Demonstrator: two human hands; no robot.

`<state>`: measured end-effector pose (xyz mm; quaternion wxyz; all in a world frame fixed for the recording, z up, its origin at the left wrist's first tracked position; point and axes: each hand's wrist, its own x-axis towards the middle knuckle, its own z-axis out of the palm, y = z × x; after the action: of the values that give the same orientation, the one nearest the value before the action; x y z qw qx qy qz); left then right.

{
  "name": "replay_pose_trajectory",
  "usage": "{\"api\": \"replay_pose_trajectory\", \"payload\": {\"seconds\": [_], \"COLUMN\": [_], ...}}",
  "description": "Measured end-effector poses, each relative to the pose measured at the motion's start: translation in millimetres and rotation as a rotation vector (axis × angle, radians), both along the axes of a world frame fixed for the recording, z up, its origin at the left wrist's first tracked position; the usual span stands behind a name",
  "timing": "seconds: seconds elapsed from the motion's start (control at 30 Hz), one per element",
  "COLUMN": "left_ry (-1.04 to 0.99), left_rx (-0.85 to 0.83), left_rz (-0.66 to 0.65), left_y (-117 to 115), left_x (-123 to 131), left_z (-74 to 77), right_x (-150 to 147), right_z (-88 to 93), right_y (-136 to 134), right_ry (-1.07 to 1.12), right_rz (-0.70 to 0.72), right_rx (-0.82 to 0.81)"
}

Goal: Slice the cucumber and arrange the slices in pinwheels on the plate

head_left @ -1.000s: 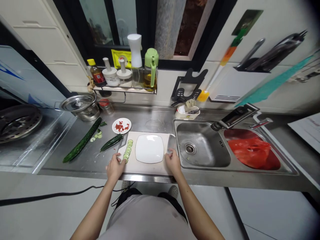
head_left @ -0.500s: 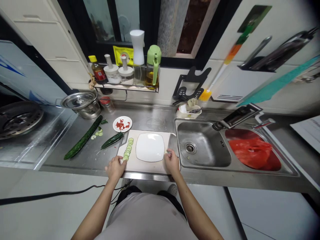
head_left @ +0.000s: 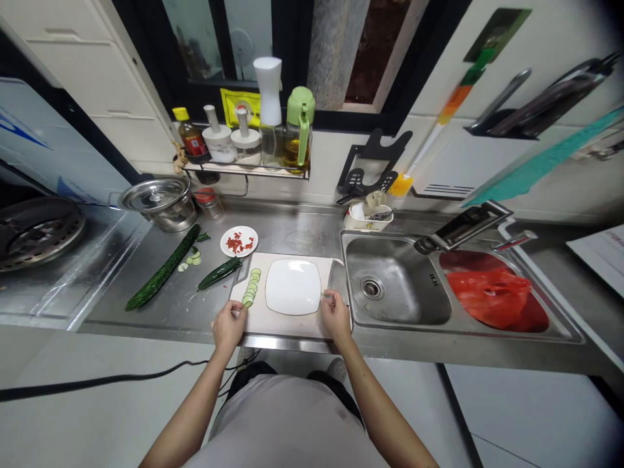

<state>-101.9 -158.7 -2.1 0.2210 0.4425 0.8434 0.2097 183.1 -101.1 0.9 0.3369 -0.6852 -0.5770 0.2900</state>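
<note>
Yellow-capped sauce bottle [head_left: 191, 140] label: unreadable
Left hand [head_left: 228, 325]: fingers curled at green cucumber slices [head_left: 251, 288], grip unclear, shifted right
Right hand [head_left: 335, 315]: my fingers narrow, beside square white plate [head_left: 293, 286]

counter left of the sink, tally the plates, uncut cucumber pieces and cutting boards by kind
plates: 2 (square white plate, small round plate)
cucumber pieces: 2 (long cucumber, short cucumber piece)
cutting board: 1
total: 5

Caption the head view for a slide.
Left hand at a row of cucumber slices on a cutting board, right hand beside a white square plate.
</note>
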Motion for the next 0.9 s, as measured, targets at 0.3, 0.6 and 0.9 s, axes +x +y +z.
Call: {"api": "replay_pose_trajectory", "payload": {"seconds": [0.3,0.6,0.9], "left_ry": [-0.073,-0.063,-0.364], "left_rx": [0.655,0.855,0.769], "left_rz": [-0.315,-0.431,-0.259], "left_y": [21,39,42], "left_x": [27,56,75], "left_z": [34.7,62.9,63.6], "right_x": [-36,-50,-49], "right_z": [48.6,84.7,77.8], "right_y": [6,17,23], "right_ry": [0.059,-0.276,-0.331], "right_rz": [0.277,0.621,0.581], "right_rx": [0.092,0.485,0.665]}}
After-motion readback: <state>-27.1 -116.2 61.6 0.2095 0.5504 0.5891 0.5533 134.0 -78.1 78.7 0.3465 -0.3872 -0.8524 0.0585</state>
